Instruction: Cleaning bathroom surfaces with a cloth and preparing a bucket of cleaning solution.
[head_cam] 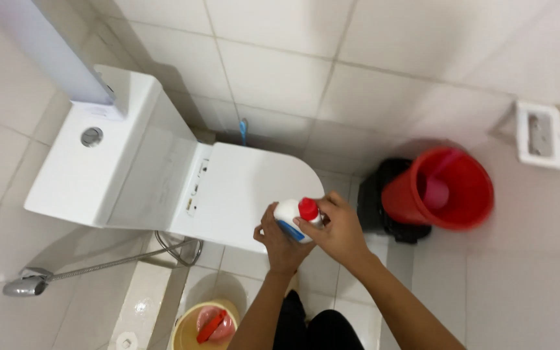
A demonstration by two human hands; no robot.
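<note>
A white bottle [288,214] with a blue label and a red cap [308,209] is held in front of a white toilet, over its closed lid [254,188]. My left hand [280,245] wraps around the bottle's body from below. My right hand [335,227] sits on the bottle's top, fingers around the red cap. Both forearms come up from the bottom of the view.
The toilet's tank [92,155] with a round flush button [91,136] stands at left. A red bucket [445,189] and a black bin [377,194] stand to the right. A yellow bucket [196,327] holding a pink scoop is below. A spray hose [30,284] hangs at lower left.
</note>
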